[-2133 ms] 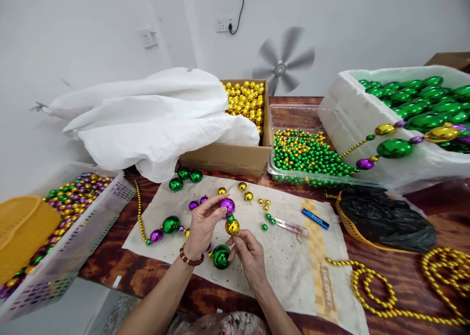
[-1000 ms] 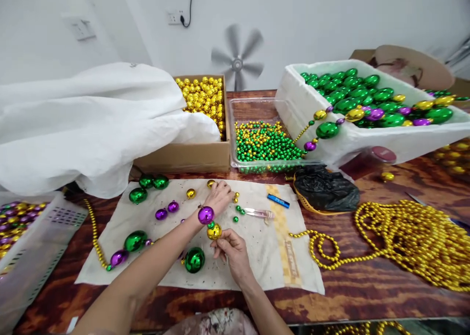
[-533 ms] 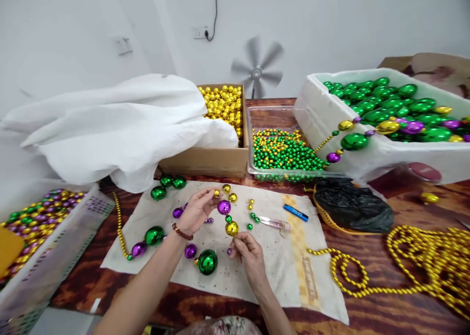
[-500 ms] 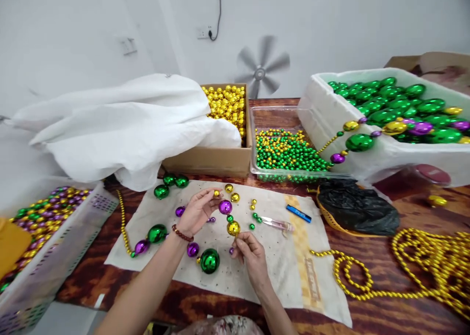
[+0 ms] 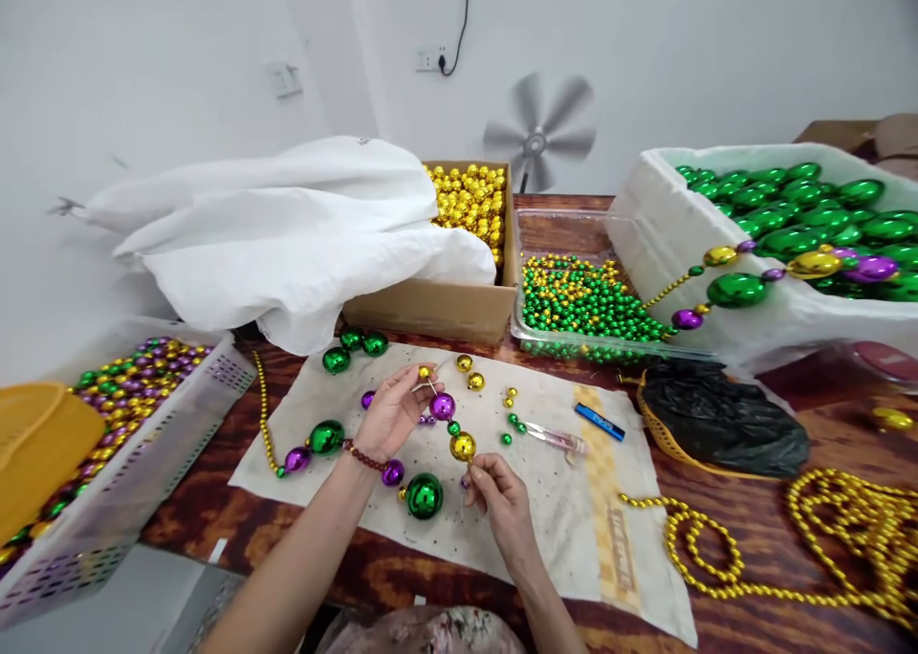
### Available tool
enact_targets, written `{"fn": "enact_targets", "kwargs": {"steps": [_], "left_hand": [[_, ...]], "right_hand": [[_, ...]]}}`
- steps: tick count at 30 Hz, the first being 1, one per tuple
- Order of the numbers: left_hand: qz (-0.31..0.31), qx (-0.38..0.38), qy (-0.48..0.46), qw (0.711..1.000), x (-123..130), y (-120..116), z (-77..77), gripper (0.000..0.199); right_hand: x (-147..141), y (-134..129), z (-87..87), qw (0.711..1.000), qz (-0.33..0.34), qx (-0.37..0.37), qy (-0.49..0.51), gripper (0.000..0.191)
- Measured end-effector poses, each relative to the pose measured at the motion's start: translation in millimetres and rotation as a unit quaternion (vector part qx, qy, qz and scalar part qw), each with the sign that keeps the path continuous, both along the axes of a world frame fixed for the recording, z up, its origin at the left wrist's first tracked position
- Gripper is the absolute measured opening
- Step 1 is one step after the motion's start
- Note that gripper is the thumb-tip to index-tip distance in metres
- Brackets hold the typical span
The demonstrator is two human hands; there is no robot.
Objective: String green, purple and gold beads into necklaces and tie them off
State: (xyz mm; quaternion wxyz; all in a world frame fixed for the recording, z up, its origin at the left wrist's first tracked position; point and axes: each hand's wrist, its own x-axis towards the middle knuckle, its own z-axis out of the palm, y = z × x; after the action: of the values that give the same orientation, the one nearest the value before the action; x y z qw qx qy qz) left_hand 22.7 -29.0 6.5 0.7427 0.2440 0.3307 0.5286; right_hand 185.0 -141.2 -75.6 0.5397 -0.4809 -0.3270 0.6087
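My left hand [image 5: 393, 413] pinches a small gold bead [image 5: 425, 372] between thumb and fingertips. A short thin light line, cord or pin, runs from that bead to a shiny purple ball [image 5: 443, 406]. Below it on the same strand come a small green bead [image 5: 453, 428] and a larger gold ball [image 5: 463, 446]. My right hand [image 5: 502, 501] is closed at the lower end of the gold ball, seemingly on the thin cord. Beneath my left wrist lies a strung section with a big green ball [image 5: 425, 496], a purple ball [image 5: 391, 472] and another green ball [image 5: 327, 437].
Tweezers [image 5: 552, 437] and a blue marker-like object [image 5: 600, 422] lie on the cloth [image 5: 545, 549]. Behind stand a cardboard box [image 5: 430, 312], a clear tray [image 5: 527, 334] and a foam box [image 5: 645, 195], holding beads. A perforated basket [image 5: 207, 396] is left, gold bead strands [image 5: 853, 530] right.
The view has turned slightly left, so the scene sits further right. Both hands keep their hold on the strand; the thin line between small gold bead and purple ball shows more plainly.
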Motion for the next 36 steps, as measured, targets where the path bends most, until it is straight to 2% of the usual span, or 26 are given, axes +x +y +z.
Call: {"fn": "enact_targets", "kwargs": {"steps": [8, 14, 18, 21, 24, 26, 27, 30, 31, 34, 36], "left_hand": [[0.004, 0.004, 0.027, 1.000, -2.6, 2.0, -2.1, 0.025], [0.008, 0.025, 0.083, 0.996, -0.7, -1.7, -0.3, 0.027], [0.020, 0.025, 0.079, 0.996, 14.3, -7.1, -5.8, 0.026], [0.054, 0.029, 0.078, 0.995, 32.8, -6.8, -10.2, 0.033], [0.079, 0.072, 0.126, 0.986, 46.7, -0.8, -10.1, 0.033], [0.052, 0.105, 0.161, 0.980, 50.2, 3.5, -7.5, 0.032], [0.024, 0.122, 0.180, 0.976, 50.6, 5.0, -5.9, 0.032], [-0.079, 0.192, 0.251, 0.946, 51.2, 5.4, -0.5, 0.033], [-0.105, 0.218, 0.272, 0.931, 51.9, 4.3, 1.2, 0.034], [-0.131, 0.280, 0.315, 0.897, 55.1, -0.3, 5.3, 0.038], [-0.137, 0.301, 0.330, 0.884, 55.8, -3.2, 7.2, 0.039]], "right_hand": [[-1.9, -1.2, 0.2, 1.000, -0.012, -0.018, -0.004, 0.037], [-2.3, 2.6, 3.6, 1.000, -0.009, -0.026, 0.012, 0.037], [-11.7, 10.3, 6.6, 0.999, -0.013, -0.026, 0.025, 0.037], [-20.0, 15.2, 7.7, 1.000, -0.013, -0.020, 0.010, 0.035], [-16.3, 21.6, 10.8, 0.999, 0.037, -0.005, -0.024, 0.031], [-4.5, 29.7, 16.4, 0.996, 0.064, 0.002, -0.059, 0.030], [3.2, 35.2, 20.7, 0.996, 0.053, 0.009, -0.078, 0.030], [25.6, 54.6, 38.8, 0.993, -0.035, 0.047, -0.106, 0.032], [30.9, 60.9, 45.8, 0.992, -0.046, 0.061, -0.102, 0.034], [38.4, 75.1, 63.1, 0.991, -0.056, 0.095, -0.073, 0.032], [39.3, 79.1, 67.2, 0.990, -0.061, 0.115, -0.058, 0.029]]}}
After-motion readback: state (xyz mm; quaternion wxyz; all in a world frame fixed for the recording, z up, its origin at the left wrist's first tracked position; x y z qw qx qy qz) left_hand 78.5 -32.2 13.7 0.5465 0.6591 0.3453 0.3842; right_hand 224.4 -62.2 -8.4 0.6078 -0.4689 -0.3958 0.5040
